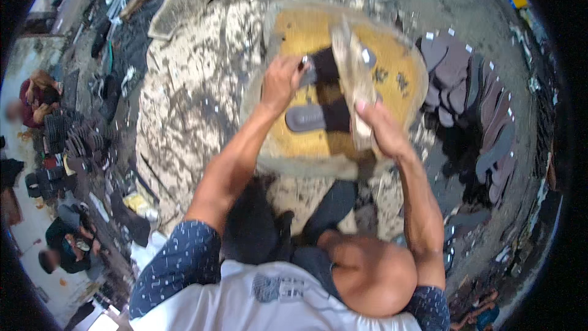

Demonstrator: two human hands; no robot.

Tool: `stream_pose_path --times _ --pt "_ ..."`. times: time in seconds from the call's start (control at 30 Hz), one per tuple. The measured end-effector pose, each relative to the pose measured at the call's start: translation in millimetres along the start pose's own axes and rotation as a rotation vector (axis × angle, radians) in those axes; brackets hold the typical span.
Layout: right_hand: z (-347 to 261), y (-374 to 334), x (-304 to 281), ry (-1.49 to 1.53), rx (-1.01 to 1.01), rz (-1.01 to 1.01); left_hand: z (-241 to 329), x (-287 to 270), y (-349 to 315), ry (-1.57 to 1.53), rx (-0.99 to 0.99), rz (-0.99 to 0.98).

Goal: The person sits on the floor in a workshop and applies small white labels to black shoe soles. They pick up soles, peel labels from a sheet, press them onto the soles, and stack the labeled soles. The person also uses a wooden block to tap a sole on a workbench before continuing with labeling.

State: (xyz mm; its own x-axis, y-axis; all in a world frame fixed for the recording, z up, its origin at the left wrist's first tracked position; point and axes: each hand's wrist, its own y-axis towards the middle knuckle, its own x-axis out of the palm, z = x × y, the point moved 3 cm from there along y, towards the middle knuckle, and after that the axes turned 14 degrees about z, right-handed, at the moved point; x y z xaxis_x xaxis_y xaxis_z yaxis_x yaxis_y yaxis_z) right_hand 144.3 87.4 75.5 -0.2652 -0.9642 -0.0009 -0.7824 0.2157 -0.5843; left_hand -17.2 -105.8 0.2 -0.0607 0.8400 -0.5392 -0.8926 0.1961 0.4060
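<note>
My left hand is closed at the near-left side of a yellow board with a pale, worn rim. Its fingertips pinch something small and dark that I cannot make out, beside the upper sandal. My right hand grips the near end of a long, pale, narrow slab, blurred and tilted up on edge across the board. Below the upper sandal lies a second sandal with a grey footbed and a broad black strap. The slab hides part of both sandals.
A pale, black-spattered sheet lies under the board. Several dark sole pieces are spread at the right. A worn grey pad lies at the far left. Two people sit at the left, near stacks of dark footwear.
</note>
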Motion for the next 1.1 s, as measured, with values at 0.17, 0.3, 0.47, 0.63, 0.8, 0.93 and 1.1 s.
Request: stream_pose_path --times 0.17,0.3,0.47,0.63,0.8,0.93,1.1 --pt "59 25 -6 0.098 0.073 0.066 -21 -8 18 -0.494 -0.684 0.312" --pt "61 16 -1 0.14 0.072 0.044 13 -2 -12 -0.275 -0.428 0.012" --pt "67 15 4 0.192 0.032 0.054 1 1 -21 -0.19 -0.306 -0.001" --pt "57 14 2 0.222 0.036 0.032 8 3 -18 -0.082 -0.108 -0.005" --pt "-36 -25 -5 0.14 -0.177 0.105 9 8 -22 -0.068 0.081 0.011" --pt "-107 -92 7 0.303 -0.625 0.427 4 -3 -26 -0.058 0.039 0.045" --pt "32 -22 1 -0.62 -0.914 0.407 21 17 -29 -0.066 0.33 0.062"
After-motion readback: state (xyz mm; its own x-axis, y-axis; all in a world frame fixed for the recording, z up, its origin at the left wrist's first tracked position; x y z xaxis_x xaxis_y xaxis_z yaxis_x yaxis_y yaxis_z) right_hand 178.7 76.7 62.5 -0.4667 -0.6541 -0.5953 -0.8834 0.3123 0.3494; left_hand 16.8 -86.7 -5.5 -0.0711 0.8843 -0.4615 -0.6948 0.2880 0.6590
